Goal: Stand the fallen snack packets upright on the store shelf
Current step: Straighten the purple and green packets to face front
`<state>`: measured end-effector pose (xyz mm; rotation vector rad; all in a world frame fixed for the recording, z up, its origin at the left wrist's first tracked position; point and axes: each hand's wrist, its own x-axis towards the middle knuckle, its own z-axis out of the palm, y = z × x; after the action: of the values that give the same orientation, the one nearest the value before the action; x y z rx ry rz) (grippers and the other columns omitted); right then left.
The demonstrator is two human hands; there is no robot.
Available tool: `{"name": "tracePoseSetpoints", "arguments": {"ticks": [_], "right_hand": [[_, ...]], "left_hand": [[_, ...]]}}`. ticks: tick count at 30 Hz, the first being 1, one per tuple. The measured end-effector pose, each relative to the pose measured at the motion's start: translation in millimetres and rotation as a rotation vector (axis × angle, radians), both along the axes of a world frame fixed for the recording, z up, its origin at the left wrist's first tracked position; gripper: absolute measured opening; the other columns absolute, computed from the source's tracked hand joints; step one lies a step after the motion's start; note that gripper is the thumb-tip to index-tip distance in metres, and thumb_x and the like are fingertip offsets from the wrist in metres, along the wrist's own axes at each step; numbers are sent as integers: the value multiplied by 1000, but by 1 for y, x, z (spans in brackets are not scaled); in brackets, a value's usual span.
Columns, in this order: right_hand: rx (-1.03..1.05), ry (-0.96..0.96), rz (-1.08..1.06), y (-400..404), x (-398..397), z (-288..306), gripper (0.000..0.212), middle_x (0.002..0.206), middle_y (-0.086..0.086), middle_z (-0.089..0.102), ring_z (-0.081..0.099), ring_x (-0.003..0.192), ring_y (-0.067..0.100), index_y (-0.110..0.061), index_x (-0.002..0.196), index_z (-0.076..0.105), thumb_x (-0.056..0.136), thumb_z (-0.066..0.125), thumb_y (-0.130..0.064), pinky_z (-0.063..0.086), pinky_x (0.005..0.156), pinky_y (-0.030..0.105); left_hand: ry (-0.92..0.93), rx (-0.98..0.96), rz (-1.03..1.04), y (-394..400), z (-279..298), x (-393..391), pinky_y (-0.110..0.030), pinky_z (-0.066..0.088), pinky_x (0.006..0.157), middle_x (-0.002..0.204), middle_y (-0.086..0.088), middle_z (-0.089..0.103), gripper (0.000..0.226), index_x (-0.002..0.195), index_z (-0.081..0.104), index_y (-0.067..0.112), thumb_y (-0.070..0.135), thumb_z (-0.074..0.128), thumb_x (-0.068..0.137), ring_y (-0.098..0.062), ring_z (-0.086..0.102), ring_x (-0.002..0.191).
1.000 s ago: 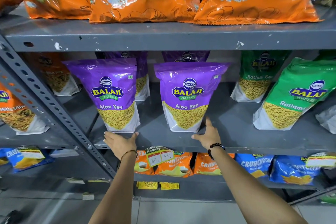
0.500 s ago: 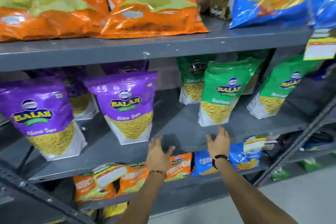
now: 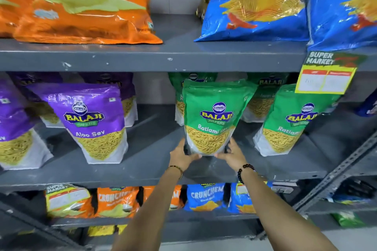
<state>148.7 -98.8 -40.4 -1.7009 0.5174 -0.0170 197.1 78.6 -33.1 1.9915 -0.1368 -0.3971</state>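
Note:
A green Ratlami Sev packet point(image 3: 212, 116) stands upright at the front of the grey middle shelf point(image 3: 142, 169). My left hand point(image 3: 182, 158) grips its lower left corner and my right hand point(image 3: 232, 155) grips its lower right corner. A second green packet point(image 3: 289, 122) leans to the right of it, and more green packets stand behind. To the left, a purple Aloo Sev packet point(image 3: 91, 122) stands upright, with another purple packet point(image 3: 14, 128) at the frame's left edge.
The upper shelf carries large orange chip bags point(image 3: 81, 4) and blue chip bags point(image 3: 257, 2). A yellow price tag point(image 3: 326, 75) hangs from its edge. The lower shelf holds orange and blue Crunchem packets point(image 3: 206, 197). A perforated metal upright point(image 3: 336, 173) slants at the right.
The view and both hands shifted right from the purple packets to the green ones. My hands, empty and open before, now hold the base of the front green packet.

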Motion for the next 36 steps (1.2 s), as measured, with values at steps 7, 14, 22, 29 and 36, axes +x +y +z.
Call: {"name": "tracePoseSetpoints", "arguments": {"ticks": [7,14,22,29,36], "right_hand": [[-109,-24,26,15,8,-6,79,142,7,48,51,125,24,-13,142,34,74,74,-15,43,104,38],[-187,-44,18,31,10,-3,58,126,9,59,56,116,27,-8,127,49,74,74,-13,46,99,39],[-176,-53,14,30,4,1,40,103,5,64,59,97,20,-5,107,56,72,75,-8,49,81,28],[-144,-51,21,30,2,3,42,102,1,61,58,96,18,-5,111,55,73,74,-8,45,57,14],[-135,-65,-12,30,-2,2,50,110,5,60,54,101,16,-3,122,52,76,70,-4,47,72,18]], "left_hand": [[-25,-60,113,9,-4,3,-29,42,85,106,3,57,46,115,54,16,14,74,74,-18,50,97],[-23,-22,108,28,-3,6,-31,42,84,101,0,56,34,104,52,16,12,72,77,-19,51,94],[-6,-40,139,30,-1,1,-36,48,95,123,-12,64,45,113,53,4,11,75,74,-27,60,110],[0,-30,137,29,2,-1,-43,46,100,128,-14,61,46,115,51,4,12,73,76,-31,57,117],[-23,18,194,29,0,-10,-39,46,97,126,-13,62,51,121,50,7,14,73,76,-31,58,116]]}}
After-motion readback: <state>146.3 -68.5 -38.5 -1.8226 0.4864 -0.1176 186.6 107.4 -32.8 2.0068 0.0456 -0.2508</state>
